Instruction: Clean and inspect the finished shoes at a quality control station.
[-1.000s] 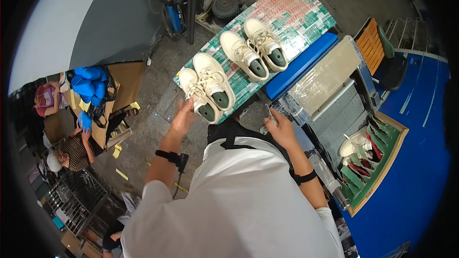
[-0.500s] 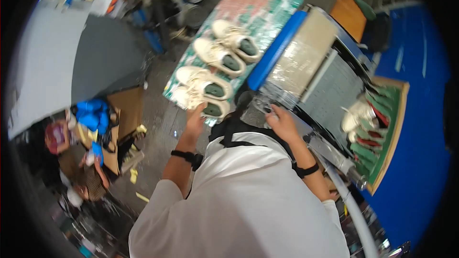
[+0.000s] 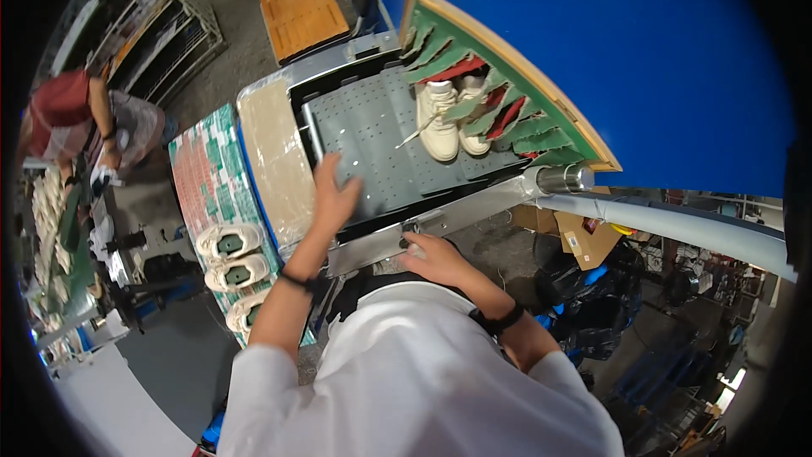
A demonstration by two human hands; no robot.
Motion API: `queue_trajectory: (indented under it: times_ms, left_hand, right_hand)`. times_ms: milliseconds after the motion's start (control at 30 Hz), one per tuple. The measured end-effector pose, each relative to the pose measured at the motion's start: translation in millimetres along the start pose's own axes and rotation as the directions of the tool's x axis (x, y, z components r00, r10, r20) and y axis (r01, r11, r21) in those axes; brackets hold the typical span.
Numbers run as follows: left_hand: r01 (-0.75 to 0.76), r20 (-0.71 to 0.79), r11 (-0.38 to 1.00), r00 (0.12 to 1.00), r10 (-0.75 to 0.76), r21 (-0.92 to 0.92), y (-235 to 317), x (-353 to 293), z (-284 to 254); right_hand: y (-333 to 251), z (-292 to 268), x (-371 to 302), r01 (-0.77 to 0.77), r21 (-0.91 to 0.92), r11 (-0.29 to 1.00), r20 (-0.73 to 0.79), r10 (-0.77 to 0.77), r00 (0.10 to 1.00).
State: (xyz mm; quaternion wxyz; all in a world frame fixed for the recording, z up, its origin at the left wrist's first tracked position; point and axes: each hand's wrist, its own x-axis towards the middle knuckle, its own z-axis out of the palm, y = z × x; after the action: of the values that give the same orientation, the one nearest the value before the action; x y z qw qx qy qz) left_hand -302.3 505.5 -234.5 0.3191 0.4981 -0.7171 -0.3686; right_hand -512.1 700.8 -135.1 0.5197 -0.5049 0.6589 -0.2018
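My left hand (image 3: 337, 196) hovers over the near left part of a grey perforated conveyor belt (image 3: 355, 118), its fingers apart and slightly smeared, holding nothing. My right hand (image 3: 436, 259) is low at the belt's metal side rail (image 3: 448, 218), close to a small dark knob; its fingers are partly hidden. A cream lace-up sneaker (image 3: 438, 125) lies on the belt with a loose lace, touching none of my fingers. Beside it, a second cream sneaker (image 3: 475, 131) is partly covered by green and red curtain strips (image 3: 495, 114).
Several cream shoes (image 3: 237, 272) stand on a green-and-pink taped board (image 3: 211, 169) at the left. A brown plastic-wrapped panel (image 3: 275, 156) adjoins the belt. The blue machine housing (image 3: 592, 51) rises at right. Another person (image 3: 76, 123) works at far left.
My view has swung right, toward the belt. My left hand has left the cream shoe on the board and is now empty above the belt. The right hand stays near the machine's edge.
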Motion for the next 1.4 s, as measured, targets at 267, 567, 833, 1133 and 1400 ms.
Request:
queue_trajectory:
  times_ms: [267,567,833,1133,1400]
  left_hand:
    - [0.306,0.103,0.937,0.951,-0.291,-0.172,75,166,244]
    - [0.625,0.464,0.638,0.774,-0.431,-0.451,44,143,140]
    - [0.711,0.394,0.435,0.683,-0.616,-0.552,59,-12,-62]
    - [0.646,-0.037,0.743,0.759,-0.651,0.175,-7,-85,-136]
    - [0.69,0.319,0.671,0.723,-0.613,-0.273,-71,-94,-203]
  right_hand:
    - [84,-56,-96,-0.242,0.224,0.944,-0.261,0.297,0.919]
    - [87,-56,-78,-0.199,0.302,0.933,-0.299,0.29,0.909]
    - [8,-16,9,-0.021,0.207,0.978,-0.175,0.059,0.983]
    - [-65,105,108,0.085,-0.077,0.993,0.139,-0.073,0.988]
    - [-55,116,113,0.073,-0.118,0.99,0.13,-0.057,0.99]
